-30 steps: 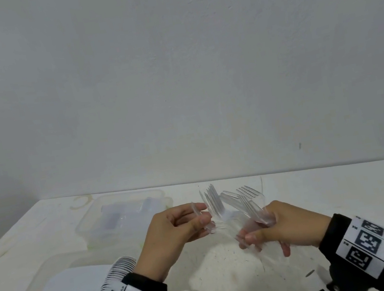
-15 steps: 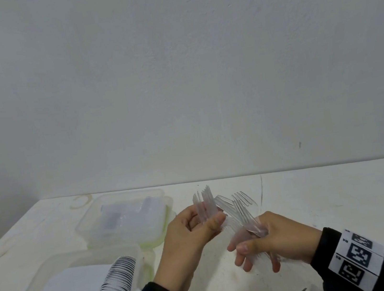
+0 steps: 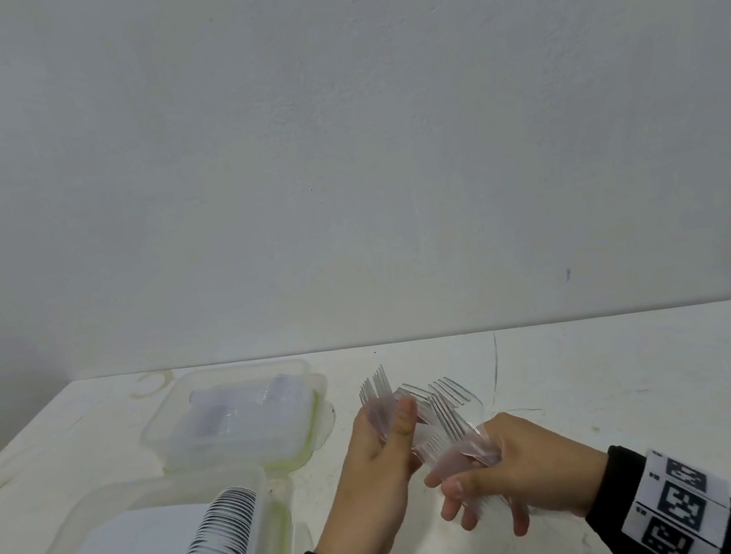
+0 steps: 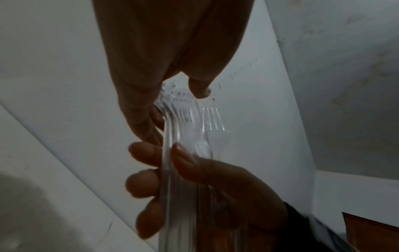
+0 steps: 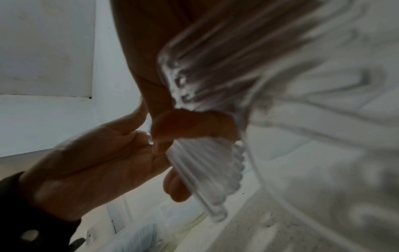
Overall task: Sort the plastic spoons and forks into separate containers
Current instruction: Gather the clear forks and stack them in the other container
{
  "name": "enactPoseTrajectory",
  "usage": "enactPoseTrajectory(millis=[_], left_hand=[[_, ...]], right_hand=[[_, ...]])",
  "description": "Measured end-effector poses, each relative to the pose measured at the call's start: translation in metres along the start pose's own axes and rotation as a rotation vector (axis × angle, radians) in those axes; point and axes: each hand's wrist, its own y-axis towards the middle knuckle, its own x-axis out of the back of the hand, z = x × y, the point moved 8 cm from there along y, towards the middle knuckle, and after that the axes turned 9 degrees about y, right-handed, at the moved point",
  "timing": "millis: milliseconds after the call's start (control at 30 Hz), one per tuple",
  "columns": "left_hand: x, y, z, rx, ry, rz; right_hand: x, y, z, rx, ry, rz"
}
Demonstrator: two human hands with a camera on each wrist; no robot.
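My left hand (image 3: pixel 390 416) pinches a small stack of clear plastic forks (image 3: pixel 376 394) between thumb and fingers, tines up. My right hand (image 3: pixel 471 471) grips a looser, fanned bundle of clear forks (image 3: pixel 444 422) by the handles, touching the left hand's stack. In the left wrist view the stacked forks (image 4: pixel 179 109) run from my left fingers down into the right hand (image 4: pixel 226 180). The right wrist view shows my left hand (image 5: pixel 97 162) around the fork stack (image 5: pixel 205 170). A row of white spoons (image 3: pixel 222 534) fills the near-left container (image 3: pixel 260 473).
A second clear container (image 3: pixel 225 371) with transparent cutlery stands behind the near one, at the left of the white table (image 3: pixel 633 378). A white wall rises just past the table's far edge. Bare tabletop lies to the right of my hands.
My left thumb has come down over its fork stack and the hand has turned more upright. Both hands have drawn closer together, and the right hand's bundle has shifted slightly left.
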Motion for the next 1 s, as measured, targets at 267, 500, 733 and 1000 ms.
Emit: enactPoseTrajectory(millis=[267,500,733,1000], left_hand=[[0.010,-0.001,0.000,0.006,-0.028,-0.138],[0.017,0.005,-0.011,0.056,-0.414,-0.177],[0.013,0.005,-0.010,0.091,-0.752,-0.126],[0.016,0.002,-0.015,-0.026,-0.534,-0.181]], right_hand=[[0.002,-0.007,-0.007,-0.023,0.084,-0.017],[0.001,-0.010,-0.012,0.022,0.174,0.001],[0.000,-0.011,-0.015,0.016,0.313,0.027],[-0.004,-0.012,-0.011,0.015,0.250,0.050]])
